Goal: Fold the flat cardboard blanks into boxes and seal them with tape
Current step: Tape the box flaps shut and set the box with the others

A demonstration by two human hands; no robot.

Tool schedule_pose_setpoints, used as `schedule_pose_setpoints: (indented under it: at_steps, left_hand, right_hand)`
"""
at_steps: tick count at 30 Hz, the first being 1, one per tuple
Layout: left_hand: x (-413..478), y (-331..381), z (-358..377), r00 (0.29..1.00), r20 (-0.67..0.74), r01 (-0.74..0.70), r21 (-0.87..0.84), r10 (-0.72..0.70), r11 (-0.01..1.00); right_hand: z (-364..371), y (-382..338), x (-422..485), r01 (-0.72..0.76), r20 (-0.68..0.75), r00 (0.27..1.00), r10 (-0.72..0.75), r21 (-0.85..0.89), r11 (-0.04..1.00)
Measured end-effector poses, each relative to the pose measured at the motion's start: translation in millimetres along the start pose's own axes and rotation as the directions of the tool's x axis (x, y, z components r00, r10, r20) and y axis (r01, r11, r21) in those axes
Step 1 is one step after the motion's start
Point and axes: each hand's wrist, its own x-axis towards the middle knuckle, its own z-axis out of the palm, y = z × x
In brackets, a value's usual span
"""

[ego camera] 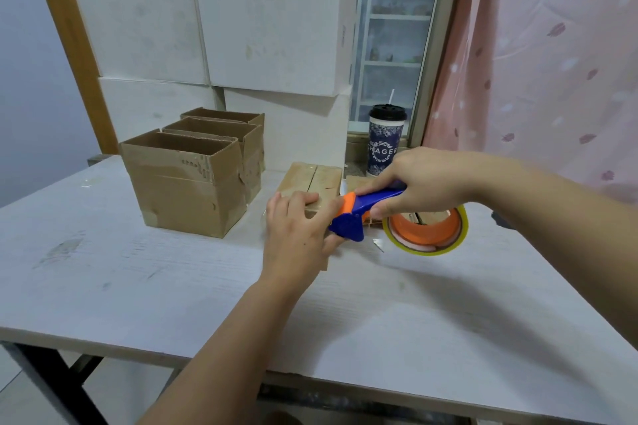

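A small brown cardboard box [310, 181] stands on the white table [138, 279], its closed top flaps meeting at a centre seam. My left hand [297, 235] rests on the box's near edge, fingers laid over the top and thumb lower down by the dispenser. My right hand [424, 179] grips the blue handle of a tape dispenser [359, 214], whose orange and blue head sits against the box's near side. The clear tape roll [426, 231] on its orange core hangs at the right end of the dispenser, just above the table.
Three open-topped brown boxes [193, 179] stand in a row at the left. Large white cartons [214, 28] are stacked behind them. A lidded drink cup [385, 138] stands on the window sill. A pink curtain [538, 55] hangs at the right.
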Motion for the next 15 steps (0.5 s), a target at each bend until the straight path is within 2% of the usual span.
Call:
schedule_pose_setpoints:
  at_steps: [5, 9, 15]
  left_hand:
    - [0.5, -0.6, -1.8, 0.999, 0.032, 0.031, -0.069, -0.029, 0.997]
    - [6.3, -4.5, -7.3, 0.994, 0.102, 0.04, -0.103, -0.03, 0.994]
    - [11.0, -7.1, -15.2, 0.979, 0.205, 0.018, -0.103, 0.004, 0.995]
  right_hand:
    - [-5.9, -1.1, 5.3, -0.034, 0.01, 0.999, 0.034, 0.077, 0.996]
    - [-13.3, -10.6, 9.5, -0.054, 0.051, 0.997, 0.052, 0.055, 0.997]
    - [-20.6, -15.1, 17.6, -0.167, 0.192, 0.97, 0.147, 0.09, 0.982]
